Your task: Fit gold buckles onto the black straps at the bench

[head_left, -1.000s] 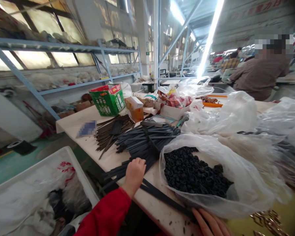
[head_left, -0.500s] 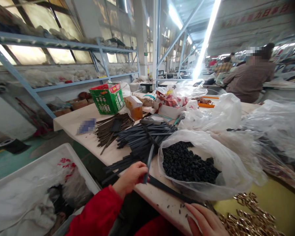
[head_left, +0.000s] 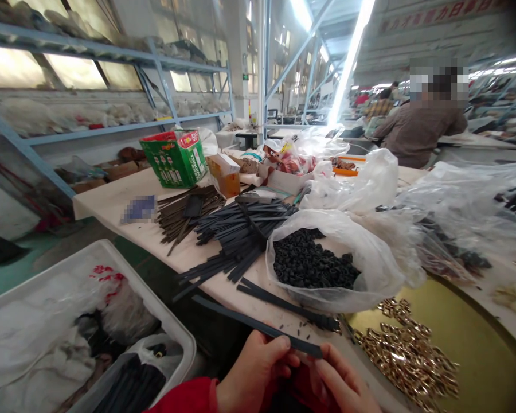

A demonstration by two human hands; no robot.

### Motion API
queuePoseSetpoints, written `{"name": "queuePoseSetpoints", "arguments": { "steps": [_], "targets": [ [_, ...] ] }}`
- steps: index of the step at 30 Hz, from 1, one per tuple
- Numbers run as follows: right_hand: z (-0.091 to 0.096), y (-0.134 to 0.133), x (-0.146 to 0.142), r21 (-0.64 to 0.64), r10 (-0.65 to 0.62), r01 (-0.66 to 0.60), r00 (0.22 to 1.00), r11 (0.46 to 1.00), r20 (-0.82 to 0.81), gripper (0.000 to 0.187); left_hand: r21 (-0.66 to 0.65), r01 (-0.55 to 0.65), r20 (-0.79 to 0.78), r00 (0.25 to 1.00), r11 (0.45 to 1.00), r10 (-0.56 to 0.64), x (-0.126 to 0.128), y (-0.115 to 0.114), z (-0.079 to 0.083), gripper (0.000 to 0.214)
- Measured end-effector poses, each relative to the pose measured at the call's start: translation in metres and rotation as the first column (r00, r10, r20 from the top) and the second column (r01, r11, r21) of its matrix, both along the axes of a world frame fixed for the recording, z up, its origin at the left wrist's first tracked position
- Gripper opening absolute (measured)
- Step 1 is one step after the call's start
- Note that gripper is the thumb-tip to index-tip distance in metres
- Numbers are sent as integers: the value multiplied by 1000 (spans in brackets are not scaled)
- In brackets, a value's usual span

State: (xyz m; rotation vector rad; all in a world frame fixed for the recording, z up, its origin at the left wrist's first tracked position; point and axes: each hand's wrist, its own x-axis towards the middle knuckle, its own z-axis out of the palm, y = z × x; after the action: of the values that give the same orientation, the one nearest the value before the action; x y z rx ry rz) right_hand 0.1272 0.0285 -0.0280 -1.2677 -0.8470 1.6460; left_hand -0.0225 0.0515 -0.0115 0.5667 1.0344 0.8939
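My left hand (head_left: 253, 373) and my right hand (head_left: 341, 383) both pinch one long black strap (head_left: 258, 327) near its right end, low in the view in front of the table edge. The strap runs up and to the left, off the table. A pile of the same black straps (head_left: 241, 235) lies on the table beyond. A clear bag of small black loops (head_left: 313, 264) sits to the right of the pile. Gold metal buckles (head_left: 408, 355) lie heaped on a yellow tray (head_left: 468, 344) at my right.
A white bin (head_left: 90, 321) lined with plastic, with black straps in it, stands at the lower left. Brown straps (head_left: 184, 212), a green box (head_left: 176, 158) and clear bags (head_left: 447, 218) crowd the table. A person in a brown top (head_left: 417, 129) works at the far right.
My left hand lifted one black strap off the pile and drew it toward me. My right hand left the table edge and joined it on the strap. The view tilted down.
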Motion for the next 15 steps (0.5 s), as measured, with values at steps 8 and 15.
{"name": "queuePoseSetpoints", "arguments": {
  "steps": [8, 15],
  "targets": [
    [-16, 11, 7, -123, 5, -21, 991, 992, -133, 41, -87, -104, -73, 992, 991, 98, 11, -1, -3, 31],
    [-28, 20, 14, -145, -37, 22, 994, 989, -102, 38, -150, -71, 7, 997, 986, 72, 16, 3, -14, 41]
  ]
}}
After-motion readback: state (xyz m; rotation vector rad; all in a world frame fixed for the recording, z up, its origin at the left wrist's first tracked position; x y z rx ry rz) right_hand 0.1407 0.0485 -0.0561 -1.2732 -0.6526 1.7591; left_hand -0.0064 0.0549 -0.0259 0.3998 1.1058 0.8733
